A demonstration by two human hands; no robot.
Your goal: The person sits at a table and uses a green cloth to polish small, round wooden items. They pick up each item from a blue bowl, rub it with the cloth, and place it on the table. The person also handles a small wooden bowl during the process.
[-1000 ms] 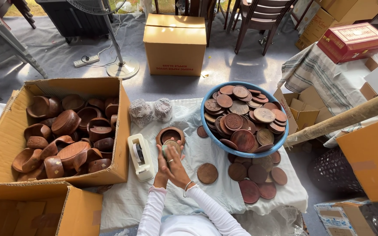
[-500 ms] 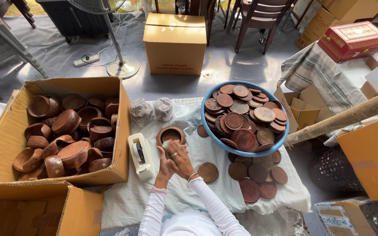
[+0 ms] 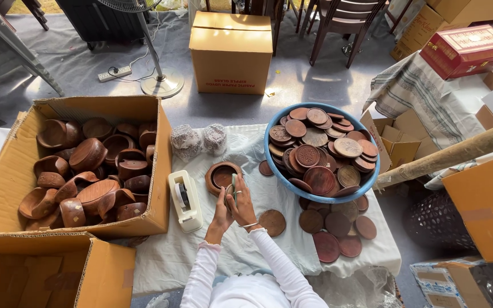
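Nearest, white sleeves lead up to both hands meeting over the white cloth (image 3: 246, 251). Left hand (image 3: 221, 213) and right hand (image 3: 243, 204) are pressed together, fingers curled around a small pale-green item (image 3: 233, 185), too small to identify; held up off the cloth, probably so both hands can work it. It sits just near of the round wooden bowl (image 3: 222, 176), which stands upright and open, likely so things go straight in. Just left, a white tape dispenser (image 3: 185, 199) within reach. One flat wooden lid (image 3: 273, 222) lies right of the hands; more lids (image 3: 338, 228) spread further right. Left, an open cardboard box (image 3: 144, 108) is piled with wooden bowls. Farther right, a blue basin (image 3: 275, 165) is heaped with lids. Beyond the bowl, two wrapped bundles (image 3: 199, 140). Farthest, a closed carton (image 3: 231, 52) on the floor.
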